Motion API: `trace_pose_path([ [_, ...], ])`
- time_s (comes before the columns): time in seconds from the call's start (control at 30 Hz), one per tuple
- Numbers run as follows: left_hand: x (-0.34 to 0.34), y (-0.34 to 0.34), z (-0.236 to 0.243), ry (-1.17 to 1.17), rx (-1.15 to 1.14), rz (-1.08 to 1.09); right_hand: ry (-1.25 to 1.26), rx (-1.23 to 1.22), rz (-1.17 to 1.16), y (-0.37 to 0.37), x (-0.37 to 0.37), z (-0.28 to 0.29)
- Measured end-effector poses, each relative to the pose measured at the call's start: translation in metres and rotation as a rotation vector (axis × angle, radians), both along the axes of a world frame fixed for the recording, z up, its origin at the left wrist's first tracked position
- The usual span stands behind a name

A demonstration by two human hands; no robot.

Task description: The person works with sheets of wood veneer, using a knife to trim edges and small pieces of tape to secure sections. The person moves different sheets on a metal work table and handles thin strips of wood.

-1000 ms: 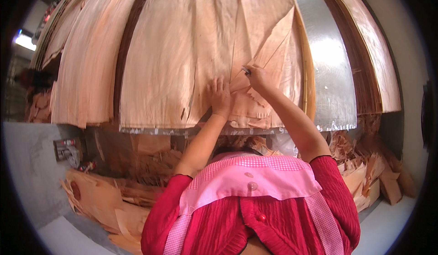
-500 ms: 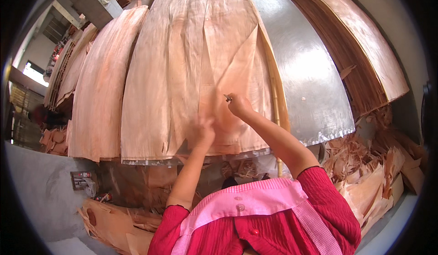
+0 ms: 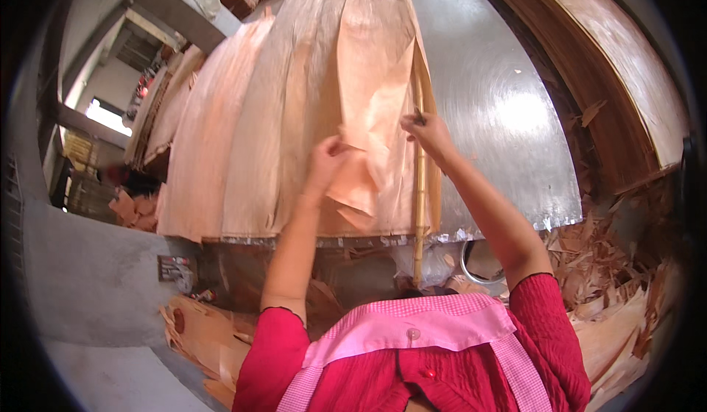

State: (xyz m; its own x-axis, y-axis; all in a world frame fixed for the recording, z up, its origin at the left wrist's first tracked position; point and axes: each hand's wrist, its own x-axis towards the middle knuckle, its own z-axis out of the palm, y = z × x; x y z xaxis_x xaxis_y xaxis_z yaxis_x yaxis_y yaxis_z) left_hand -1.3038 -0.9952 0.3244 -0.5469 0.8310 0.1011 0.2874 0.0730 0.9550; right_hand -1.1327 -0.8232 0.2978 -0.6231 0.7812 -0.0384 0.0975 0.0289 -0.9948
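Veneer sheet point(image 3: 372, 110) lifted off the desk point(image 3: 501, 117), about 12 o'clock. Left hand point(image 3: 326, 163) pinching its torn lower edge, right hand point(image 3: 427, 134) closed on its right edge. Scraps point(image 3: 618, 294) piled at 4 o'clock.

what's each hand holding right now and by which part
The left hand pinches a loose veneer sheet at its torn left edge. The right hand grips a small dark tool; which part cannot be told.

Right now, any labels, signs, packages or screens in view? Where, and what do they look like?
Label plate: fixed to the grey wall under the table's near-left edge; small rectangle, dark with pale and reddish patches.
No packages or screens visible.
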Motion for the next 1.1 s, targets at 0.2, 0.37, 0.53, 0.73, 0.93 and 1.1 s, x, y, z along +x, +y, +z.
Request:
trace_pose_path([
  [0.2,0.1,0.085,0.015,0.207,-0.088,-0.417,-0.571,0.398,-0.022,0.061,-0.01,0.06],
  [0.37,0.073,0.053,-0.099,0.691,-0.278,0.244,-0.066,0.086,-0.107,0.133,0.032,0.011],
  [0.53,0.09,0.019,-0.163,1.075,-0.809,0.149,0.093,-0.005,-0.319,0.181,0.102,0.015],
  [0.73,0.096,0.019,-0.159,1.08,-0.691,0.249,0.131,-0.124,-0.342,0.238,0.191,-0.012],
  [0.93,0.097,0.019,-0.159,1.101,-0.693,0.269,0.117,-0.188,-0.417,0.258,0.271,-0.049],
  [1.1,0.097,0.022,-0.157,1.091,-0.687,0.26,0.059,-0.27,-0.384,0.265,0.318,-0.084],
])
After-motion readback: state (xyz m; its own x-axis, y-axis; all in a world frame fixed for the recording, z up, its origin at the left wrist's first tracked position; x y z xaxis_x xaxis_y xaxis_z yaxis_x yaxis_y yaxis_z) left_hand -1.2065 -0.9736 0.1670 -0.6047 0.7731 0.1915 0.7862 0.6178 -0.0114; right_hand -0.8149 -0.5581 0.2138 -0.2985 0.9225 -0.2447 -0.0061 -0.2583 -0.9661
